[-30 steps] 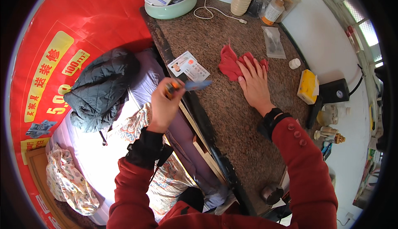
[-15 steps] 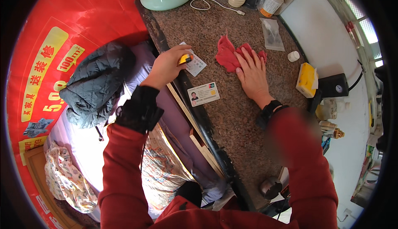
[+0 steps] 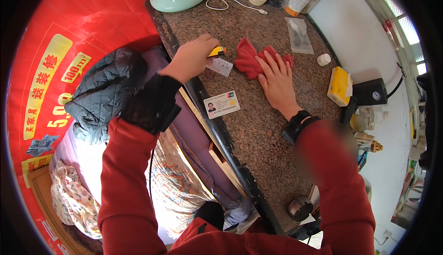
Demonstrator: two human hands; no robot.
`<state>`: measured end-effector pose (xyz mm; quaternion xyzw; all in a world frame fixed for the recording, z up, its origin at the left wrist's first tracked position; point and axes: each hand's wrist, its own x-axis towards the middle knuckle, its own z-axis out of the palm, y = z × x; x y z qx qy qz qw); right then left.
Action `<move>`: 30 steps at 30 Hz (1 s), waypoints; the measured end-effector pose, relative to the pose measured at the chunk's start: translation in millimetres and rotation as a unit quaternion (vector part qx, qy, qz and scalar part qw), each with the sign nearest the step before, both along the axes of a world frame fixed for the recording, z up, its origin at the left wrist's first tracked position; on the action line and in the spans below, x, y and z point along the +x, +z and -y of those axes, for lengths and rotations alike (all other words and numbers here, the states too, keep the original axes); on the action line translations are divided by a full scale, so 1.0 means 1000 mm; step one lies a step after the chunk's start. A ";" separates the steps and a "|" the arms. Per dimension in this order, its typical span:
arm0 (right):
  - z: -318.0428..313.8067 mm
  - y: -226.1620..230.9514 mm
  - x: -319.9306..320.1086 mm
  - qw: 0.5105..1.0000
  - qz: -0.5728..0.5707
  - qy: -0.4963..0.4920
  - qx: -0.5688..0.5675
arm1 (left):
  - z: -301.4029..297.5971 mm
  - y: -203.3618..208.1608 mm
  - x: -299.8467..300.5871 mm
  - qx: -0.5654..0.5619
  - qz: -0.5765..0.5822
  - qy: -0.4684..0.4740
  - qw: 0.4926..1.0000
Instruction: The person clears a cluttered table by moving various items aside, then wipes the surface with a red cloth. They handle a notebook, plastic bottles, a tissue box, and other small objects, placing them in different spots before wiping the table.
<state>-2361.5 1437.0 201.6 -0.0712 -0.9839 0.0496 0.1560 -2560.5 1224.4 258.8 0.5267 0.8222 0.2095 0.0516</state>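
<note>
My left hand (image 3: 194, 56) is closed around a small yellow-and-black object (image 3: 217, 51), whose kind I cannot make out. Just below it a pale printed card (image 3: 221, 66) lies partly hidden by the hand; whether the fingers also touch it I cannot tell. My right hand (image 3: 278, 80) rests palm down with fingers stretched out on a crumpled red cloth (image 3: 249, 60). Nearer to me, a second card (image 3: 222, 104) with a small portrait and a yellow square lies on the speckled brown tabletop (image 3: 258, 130), close to its dark left edge.
At the back stand a pale green bowl (image 3: 182, 2) with packages, a white cable (image 3: 226, 3) and several bottles (image 3: 299, 1). Along the right are a clear bag (image 3: 299, 36), a white cap (image 3: 324, 60), a yellow tissue pack (image 3: 339, 86) and a metal cup (image 3: 300, 209). A bed adjoins the left.
My left hand has shifted up and slightly right relative to the table with the yellow-and-black object, and the card below it has turned. My right hand stays on the cloth; the view has shifted slightly.
</note>
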 end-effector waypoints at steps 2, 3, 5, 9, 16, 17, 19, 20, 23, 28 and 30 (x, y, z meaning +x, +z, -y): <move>0.000 0.000 0.000 1.000 -0.006 0.003 0.000 | 0.011 0.001 0.024 0.035 -0.032 0.032 0.998; 0.000 0.000 0.000 1.000 0.000 0.000 -0.001 | 0.019 0.000 0.040 0.021 -0.043 0.052 0.997; 0.000 0.000 0.000 1.000 -0.004 0.000 -0.001 | 0.034 -0.004 0.068 0.007 0.004 0.041 0.999; 0.000 0.000 0.000 1.000 -0.003 -0.003 -0.001 | 0.071 -0.016 0.086 0.163 0.114 0.139 0.970; 0.002 0.002 0.000 1.000 -0.001 -0.005 -0.004 | 0.096 -0.050 0.033 0.242 0.318 0.425 0.812; 0.002 0.002 -0.001 1.000 0.000 -0.006 -0.003 | 0.091 -0.056 0.028 0.245 0.376 0.446 0.774; 0.002 0.001 0.000 1.000 0.001 -0.004 -0.002 | 0.079 -0.062 0.022 0.270 0.413 0.444 0.748; 0.001 0.001 0.000 1.000 0.000 -0.003 -0.003 | 0.073 -0.064 0.021 0.275 0.446 0.445 0.726; 0.000 0.000 0.000 1.000 -0.009 0.003 -0.008 | 0.063 -0.059 0.016 0.286 0.491 0.436 0.698; 0.000 -0.001 0.000 1.000 -0.013 0.000 -0.003 | 0.076 -0.039 0.011 0.312 0.551 0.374 0.678; 0.000 -0.001 0.000 1.000 -0.014 -0.001 -0.004 | 0.086 -0.031 0.014 0.316 0.567 0.350 0.675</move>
